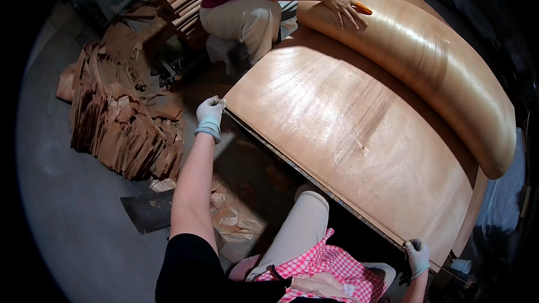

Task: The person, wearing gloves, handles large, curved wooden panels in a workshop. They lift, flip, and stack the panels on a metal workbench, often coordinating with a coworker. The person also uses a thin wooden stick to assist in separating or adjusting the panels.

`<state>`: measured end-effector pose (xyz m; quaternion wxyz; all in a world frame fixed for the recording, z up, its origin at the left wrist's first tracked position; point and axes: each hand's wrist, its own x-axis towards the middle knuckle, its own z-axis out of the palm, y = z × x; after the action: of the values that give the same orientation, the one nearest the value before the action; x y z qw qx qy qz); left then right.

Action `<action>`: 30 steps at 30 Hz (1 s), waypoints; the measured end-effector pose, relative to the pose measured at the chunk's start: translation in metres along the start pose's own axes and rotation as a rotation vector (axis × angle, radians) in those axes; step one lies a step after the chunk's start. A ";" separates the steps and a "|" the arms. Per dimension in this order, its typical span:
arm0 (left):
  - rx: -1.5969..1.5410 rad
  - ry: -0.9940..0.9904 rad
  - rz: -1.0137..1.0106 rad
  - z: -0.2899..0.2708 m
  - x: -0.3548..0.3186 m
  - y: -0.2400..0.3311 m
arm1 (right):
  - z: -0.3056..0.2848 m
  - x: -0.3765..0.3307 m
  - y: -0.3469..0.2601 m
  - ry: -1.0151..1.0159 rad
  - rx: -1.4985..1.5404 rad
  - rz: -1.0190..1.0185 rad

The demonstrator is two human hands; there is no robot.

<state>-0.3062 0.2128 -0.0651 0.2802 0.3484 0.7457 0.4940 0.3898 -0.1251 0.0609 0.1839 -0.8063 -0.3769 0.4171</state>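
Note:
A wide, light-brown wood veneer sheet (pixel 348 129) lies flat before me, with dark grain streaks. In a thin white glove, my left hand (pixel 210 113) pinches the sheet's left near corner, fingers closed. My right hand (pixel 417 256), also gloved, is closed on the near edge toward the right corner. Over the far part of the stack, a second veneer sheet (pixel 426 56) is bent up into a large curl. A co-worker's hand (pixel 343 7) rests spread on this curl, with something orange at the fingers.
The co-worker sits across from me at the far left side. On the floor to the left stands a heap of broken veneer scraps (pixel 126 118). Curved veneer sheets (pixel 182 0) are piled behind it. A dark flat piece (pixel 147 212) and loose scraps (pixel 233 219) lie near my left arm.

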 end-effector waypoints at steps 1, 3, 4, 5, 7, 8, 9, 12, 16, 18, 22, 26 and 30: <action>0.123 0.005 0.091 0.000 0.000 0.002 | 0.000 -0.001 0.001 -0.011 -0.023 -0.007; 0.241 0.023 0.151 0.005 0.001 0.006 | 0.002 -0.004 0.000 0.000 -0.001 0.014; 0.300 0.033 0.180 0.007 -0.001 0.009 | 0.003 -0.005 -0.001 0.005 0.009 0.025; 0.318 0.060 0.186 0.010 -0.004 0.012 | 0.004 -0.006 -0.003 0.003 -0.004 0.032; 0.352 0.119 0.195 0.014 -0.010 0.013 | 0.007 -0.007 -0.007 -0.003 -0.031 0.044; 0.405 0.135 0.194 0.012 -0.008 0.011 | 0.008 -0.006 -0.007 -0.002 -0.046 0.038; 0.459 0.151 0.192 0.008 -0.004 0.009 | 0.010 -0.004 -0.007 -0.002 -0.060 0.032; 0.665 0.171 0.191 0.015 -0.009 0.016 | 0.017 -0.002 -0.007 0.006 -0.038 0.051; 0.792 0.172 0.226 0.030 -0.012 0.016 | 0.021 0.014 0.019 0.023 -0.208 -0.009; 0.729 0.116 0.154 0.034 -0.004 0.011 | 0.023 0.017 0.028 -0.002 -0.308 -0.021; 0.231 -0.071 0.013 0.031 0.015 -0.032 | 0.032 0.020 -0.005 -0.029 -0.323 0.075; 0.084 -0.059 -0.115 0.017 0.058 -0.057 | 0.016 0.021 0.010 0.038 -0.367 0.049; 0.215 -0.180 -0.311 0.002 0.087 -0.060 | 0.006 0.015 0.017 0.105 -0.414 0.122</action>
<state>-0.3716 0.2675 -0.1286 0.3799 0.2998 0.8108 0.3291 0.3979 -0.1251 0.0391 0.0082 -0.8689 -0.3948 0.2984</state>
